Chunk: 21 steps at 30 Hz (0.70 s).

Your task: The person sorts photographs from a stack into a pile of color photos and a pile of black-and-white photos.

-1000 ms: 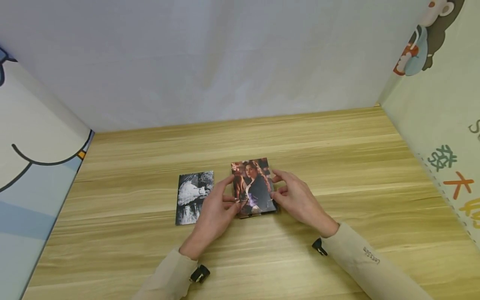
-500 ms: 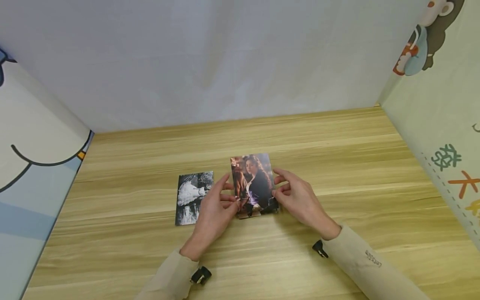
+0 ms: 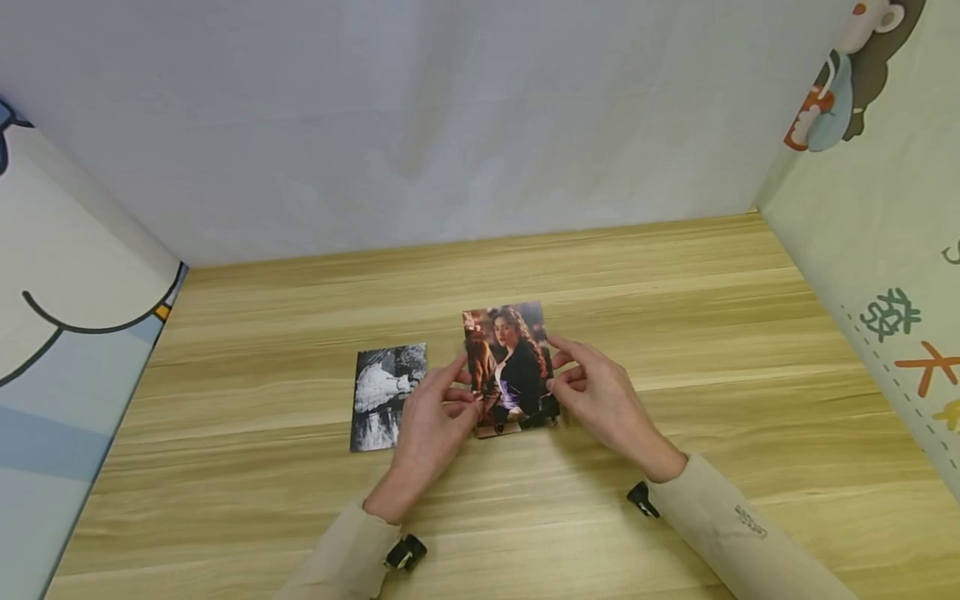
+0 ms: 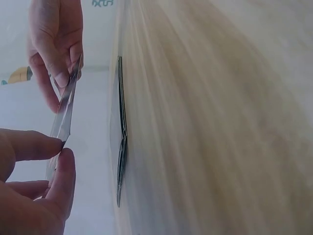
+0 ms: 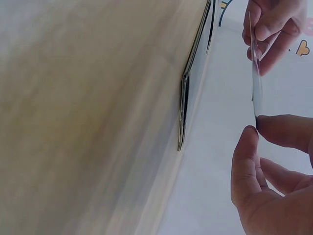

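Observation:
Both hands hold one colour photo card point(image 3: 517, 362) showing a seated figure in a dark jacket. My left hand point(image 3: 431, 433) pinches its left edge between thumb and fingers. On the opposite edge, the thumb and fingertips of my right hand point(image 3: 606, 407) pinch it. From the side, in the left wrist view, the card point(image 4: 66, 110) is a thin sheet raised off the table. Below it lies a small stack of cards point(image 4: 122, 122), slightly bent apart, which the head view mostly hides. Left of the held card lies a black-and-white photo card point(image 3: 378, 392), partly behind my left hand.
The wood-grain table point(image 3: 675, 317) runs back to a pale cloth wall point(image 3: 465, 150). Printed panels with cartoon figures stand on the left point(image 3: 82, 275) and right point(image 3: 885, 208). Dark clips point(image 3: 405, 552) sit at both cuffs.
The colour photo card has risen slightly between both hands, its far edge shifting up and a little right in the head view. The black-and-white card has stayed put.

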{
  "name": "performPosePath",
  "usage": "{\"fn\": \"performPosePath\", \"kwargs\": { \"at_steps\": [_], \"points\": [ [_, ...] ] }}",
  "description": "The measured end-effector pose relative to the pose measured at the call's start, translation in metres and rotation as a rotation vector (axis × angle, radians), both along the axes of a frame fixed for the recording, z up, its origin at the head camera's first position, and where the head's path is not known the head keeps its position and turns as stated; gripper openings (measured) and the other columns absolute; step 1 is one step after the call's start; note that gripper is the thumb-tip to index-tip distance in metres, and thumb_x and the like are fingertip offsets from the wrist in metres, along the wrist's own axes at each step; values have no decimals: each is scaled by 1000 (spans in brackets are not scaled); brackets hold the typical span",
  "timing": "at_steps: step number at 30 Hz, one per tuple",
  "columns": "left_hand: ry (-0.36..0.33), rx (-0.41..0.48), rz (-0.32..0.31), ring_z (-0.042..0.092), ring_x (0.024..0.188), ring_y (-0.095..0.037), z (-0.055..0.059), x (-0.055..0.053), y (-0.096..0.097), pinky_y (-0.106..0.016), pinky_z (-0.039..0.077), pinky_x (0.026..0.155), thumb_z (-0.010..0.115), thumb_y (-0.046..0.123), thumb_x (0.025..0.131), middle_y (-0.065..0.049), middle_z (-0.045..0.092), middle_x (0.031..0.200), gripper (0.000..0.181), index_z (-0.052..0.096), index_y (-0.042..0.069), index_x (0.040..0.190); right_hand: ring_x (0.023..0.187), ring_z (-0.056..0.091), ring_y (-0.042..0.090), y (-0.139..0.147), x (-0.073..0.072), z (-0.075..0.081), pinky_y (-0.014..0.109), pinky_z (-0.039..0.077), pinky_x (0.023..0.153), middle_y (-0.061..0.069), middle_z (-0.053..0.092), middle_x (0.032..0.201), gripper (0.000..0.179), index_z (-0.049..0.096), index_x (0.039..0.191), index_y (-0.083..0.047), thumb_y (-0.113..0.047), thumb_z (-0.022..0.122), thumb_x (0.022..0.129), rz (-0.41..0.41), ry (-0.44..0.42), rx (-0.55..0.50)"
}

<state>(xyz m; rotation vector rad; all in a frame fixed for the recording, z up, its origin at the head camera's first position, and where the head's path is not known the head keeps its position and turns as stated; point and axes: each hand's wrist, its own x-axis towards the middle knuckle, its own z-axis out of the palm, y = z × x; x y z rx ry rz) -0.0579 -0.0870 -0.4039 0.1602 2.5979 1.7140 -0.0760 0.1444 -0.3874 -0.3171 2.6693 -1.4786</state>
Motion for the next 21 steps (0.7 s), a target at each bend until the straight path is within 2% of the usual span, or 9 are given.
{"fn": "performPosePath", "kwargs": {
  "at_steps": [11, 21],
  "points": [
    [83, 1, -4, 71, 93, -27, 2, 1, 6, -21, 61, 80, 70, -13, 87, -17, 65, 114, 65, 50, -6, 148, 92, 70, 23, 7, 1, 6, 26, 62, 81, 13, 67, 111, 60, 54, 148, 1, 7, 70, 90, -29, 12, -2],
    [96, 54, -5, 71, 92, -26, 5, 1, 16, -21, 61, 81, 70, -13, 86, -17, 65, 114, 65, 50, -6, 148, 91, 70, 23, 18, 3, 9, 22, 61, 78, 13, 67, 108, 58, 56, 146, 0, 7, 69, 90, -57, 19, -13]
  ]
}}
